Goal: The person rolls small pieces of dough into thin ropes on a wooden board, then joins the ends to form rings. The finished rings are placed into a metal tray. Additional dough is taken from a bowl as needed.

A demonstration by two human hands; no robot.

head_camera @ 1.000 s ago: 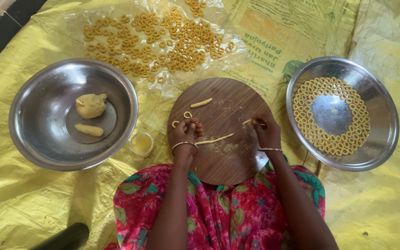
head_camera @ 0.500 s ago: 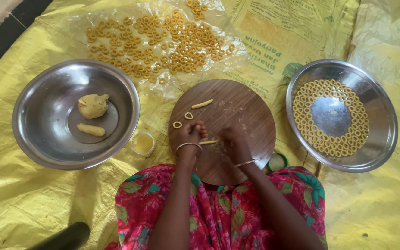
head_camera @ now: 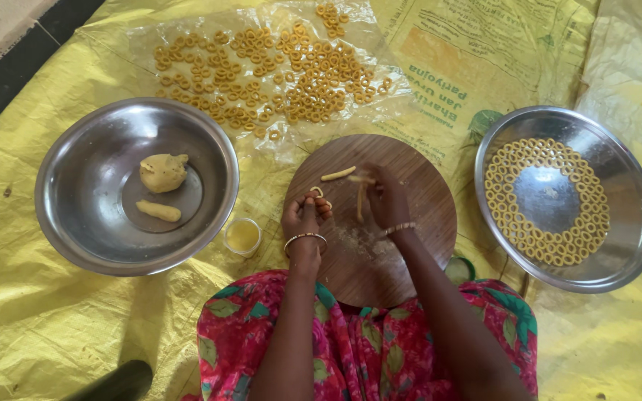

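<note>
A yellow sheet (head_camera: 53, 327) covers the floor, carrying one round wooden board (head_camera: 425, 223), two steel bowls (head_camera: 76, 223) (head_camera: 633, 230) and one small cup (head_camera: 243, 236). On the board, the left hand (head_camera: 305, 217) is curled shut on a dough ring (head_camera: 316, 192), and the right hand (head_camera: 386, 199) pinches a dough strip (head_camera: 359, 202). Beyond lie another strip (head_camera: 337, 174) and many rings on clear plastic (head_camera: 187, 37).

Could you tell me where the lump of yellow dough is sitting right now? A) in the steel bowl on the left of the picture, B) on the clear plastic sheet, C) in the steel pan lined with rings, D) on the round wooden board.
A: the dough lump lies inside the steel bowl beside a short dough roll, apart from the wooden board.
</note>
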